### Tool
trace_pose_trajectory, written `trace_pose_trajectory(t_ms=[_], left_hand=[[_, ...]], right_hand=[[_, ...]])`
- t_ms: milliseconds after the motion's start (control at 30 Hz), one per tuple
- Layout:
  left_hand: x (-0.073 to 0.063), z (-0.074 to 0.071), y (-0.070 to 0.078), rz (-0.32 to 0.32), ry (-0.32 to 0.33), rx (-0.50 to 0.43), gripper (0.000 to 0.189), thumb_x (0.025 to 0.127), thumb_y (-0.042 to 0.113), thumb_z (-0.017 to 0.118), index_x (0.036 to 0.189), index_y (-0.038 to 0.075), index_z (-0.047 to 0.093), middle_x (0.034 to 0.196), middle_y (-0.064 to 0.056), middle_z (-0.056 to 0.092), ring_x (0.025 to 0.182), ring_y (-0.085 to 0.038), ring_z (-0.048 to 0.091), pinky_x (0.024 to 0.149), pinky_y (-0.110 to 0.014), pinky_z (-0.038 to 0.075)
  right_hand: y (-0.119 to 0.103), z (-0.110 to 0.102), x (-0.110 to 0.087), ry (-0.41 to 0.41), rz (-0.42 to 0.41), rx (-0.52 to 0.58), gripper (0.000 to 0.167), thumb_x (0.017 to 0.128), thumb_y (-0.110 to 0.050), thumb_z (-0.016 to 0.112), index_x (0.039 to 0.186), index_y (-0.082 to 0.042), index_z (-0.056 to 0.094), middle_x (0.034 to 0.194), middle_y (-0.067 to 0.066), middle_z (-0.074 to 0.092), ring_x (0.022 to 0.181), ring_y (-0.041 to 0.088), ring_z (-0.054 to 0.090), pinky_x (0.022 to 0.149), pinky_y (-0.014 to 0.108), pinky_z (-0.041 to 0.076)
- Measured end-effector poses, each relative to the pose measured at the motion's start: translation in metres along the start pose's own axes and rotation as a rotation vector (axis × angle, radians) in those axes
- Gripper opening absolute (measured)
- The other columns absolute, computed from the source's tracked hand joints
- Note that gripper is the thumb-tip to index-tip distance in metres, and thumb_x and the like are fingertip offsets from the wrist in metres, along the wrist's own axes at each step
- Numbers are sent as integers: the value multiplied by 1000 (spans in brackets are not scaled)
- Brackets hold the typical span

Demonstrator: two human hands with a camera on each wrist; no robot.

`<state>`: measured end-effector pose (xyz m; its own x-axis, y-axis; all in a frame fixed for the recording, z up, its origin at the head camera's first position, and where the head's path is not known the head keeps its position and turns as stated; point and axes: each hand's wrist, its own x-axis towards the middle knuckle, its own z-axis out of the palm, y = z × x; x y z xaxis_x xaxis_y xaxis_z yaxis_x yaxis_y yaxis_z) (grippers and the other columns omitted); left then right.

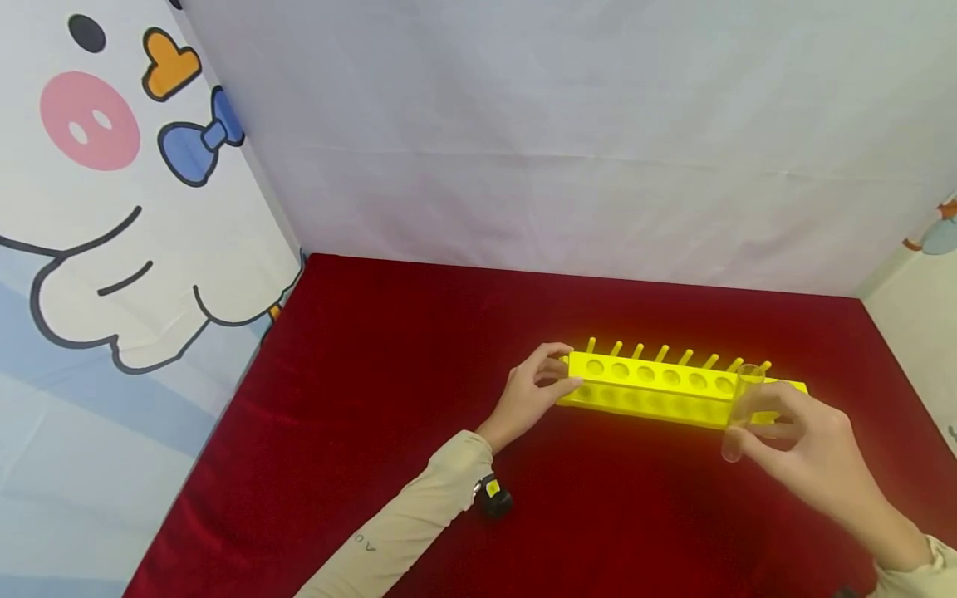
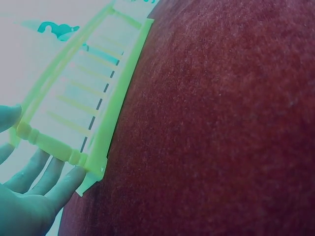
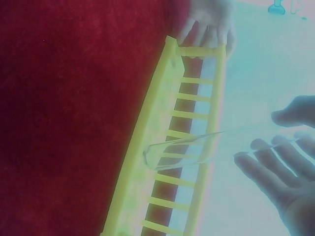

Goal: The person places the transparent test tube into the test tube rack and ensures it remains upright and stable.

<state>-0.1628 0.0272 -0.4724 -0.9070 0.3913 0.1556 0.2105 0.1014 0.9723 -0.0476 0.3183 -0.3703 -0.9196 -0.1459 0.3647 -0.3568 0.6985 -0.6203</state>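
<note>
A bright yellow test tube rack (image 1: 646,404) stands on the red cloth, with a row of round holes along its top and a row of pegs behind. My left hand (image 1: 523,399) grips the rack's left end, thumb in front and fingers round the end post, as the left wrist view of the rack (image 2: 118,105) shows. Between thumb and fingers, my right hand (image 1: 818,440) pinches a clear glass test tube (image 1: 732,447). The tube is tilted in front of the rack's right part, its rounded end (image 3: 149,156) pointing down. Nothing visible fills the tube.
Red velvety cloth (image 1: 359,432) covers the table. A pale fabric wall (image 1: 561,166) rises behind it, and a cartoon-printed curtain (image 1: 172,274) hangs along the left. Another light wall (image 1: 915,324) borders the right side.
</note>
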Motion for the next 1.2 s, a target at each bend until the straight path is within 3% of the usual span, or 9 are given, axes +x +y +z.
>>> trace_pose_trajectory(t_ms=[167,433,800,1200], left_hand=[[0,0,1,1,-1,-5,41,87,25,69,125,23,53,112,-2,63,102,-14,61,80,-29,51],[1,-1,-2,8,5,5,43,87,25,69,127,19,53,111,-2,63,101,-13,61,80,-29,51],[2,0,-2,5,11,7,42,87,26,69,126,22,53,111,-1,63,101,-13,61,79,-29,51],[2,1,-3,3,17,7,46,87,26,69,129,15,52,111,-1,63,101,-13,61,80,-29,51]], right_hand=[[4,-3,-1,25,80,14,39,68,7,80,95,-12,60,84,-3,60,74,-4,65,64,12,50],[10,-6,1,54,106,48,38,68,10,78,96,-8,60,87,1,60,69,1,67,64,12,50],[13,-14,3,93,158,68,38,71,10,77,101,-3,58,91,0,60,69,0,66,63,12,50],[17,-20,4,153,138,117,38,68,17,74,99,4,57,90,3,62,76,1,64,66,14,51]])
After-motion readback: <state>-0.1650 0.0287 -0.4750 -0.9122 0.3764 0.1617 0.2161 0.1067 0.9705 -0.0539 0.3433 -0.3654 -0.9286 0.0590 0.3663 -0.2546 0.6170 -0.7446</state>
